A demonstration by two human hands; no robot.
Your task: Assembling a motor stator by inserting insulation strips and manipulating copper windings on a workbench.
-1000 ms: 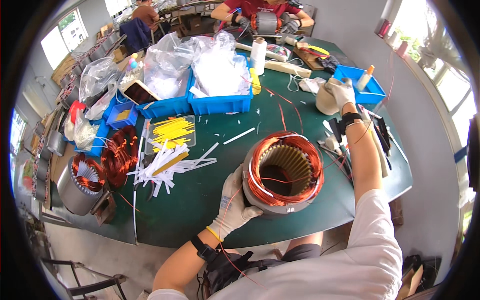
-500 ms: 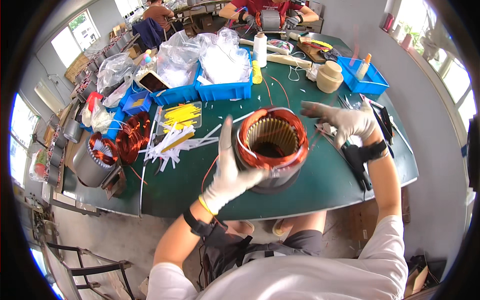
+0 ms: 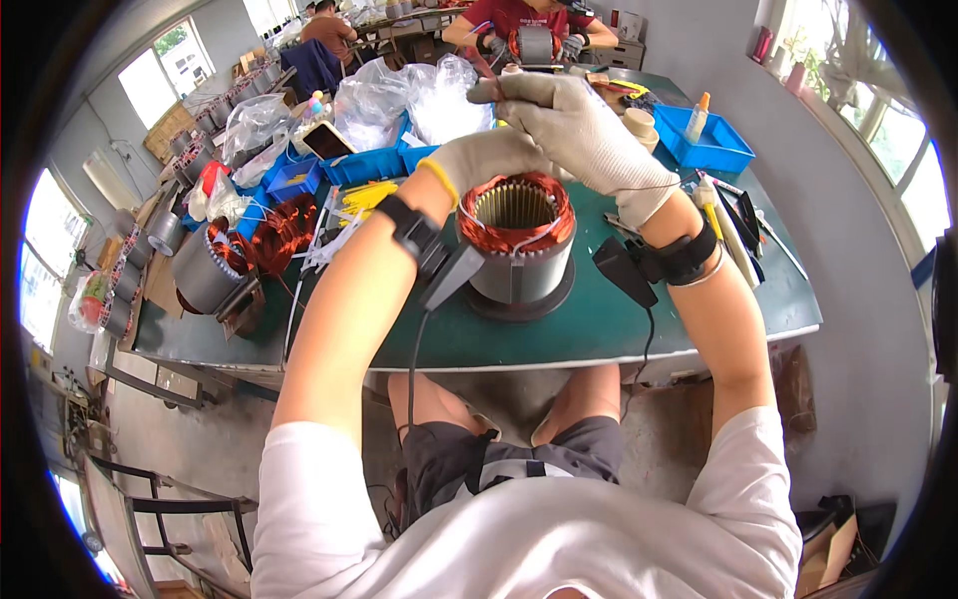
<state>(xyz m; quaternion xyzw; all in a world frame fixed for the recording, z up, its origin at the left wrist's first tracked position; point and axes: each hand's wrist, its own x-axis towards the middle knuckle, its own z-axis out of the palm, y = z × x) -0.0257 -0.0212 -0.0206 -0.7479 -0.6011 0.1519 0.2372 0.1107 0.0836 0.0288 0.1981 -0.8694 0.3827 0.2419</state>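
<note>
Forearms come up from the lower edge, each with a black strap at the wrist, and meet above a motor stator (image 3: pixel 519 250) that stands upright on the green table (image 3: pixel 599 334) just in front of the person. It is a grey steel cylinder with copper windings (image 3: pixel 499 228) bulging round its top rim — by the look of it heavy and rigid in the body, yet delicate at the crown, where the thin wire would dent or scrape. The plain outer shell seems the safe place to grip it, low and with both palms. A pale thread (image 3: pixel 524 243) lies loosely across the opening; it looks limp and light. Above the stator the gloved left hand (image 3: pixel 489 160) is closed into a loose fist, and the gloved right hand (image 3: pixel 584 125) curls over it, fingers pinched together on something small — what, I cannot tell. Farther back sit blue bins (image 3: pixel 369 165) with clear plastic bags (image 3: pixel 399 95).
</note>
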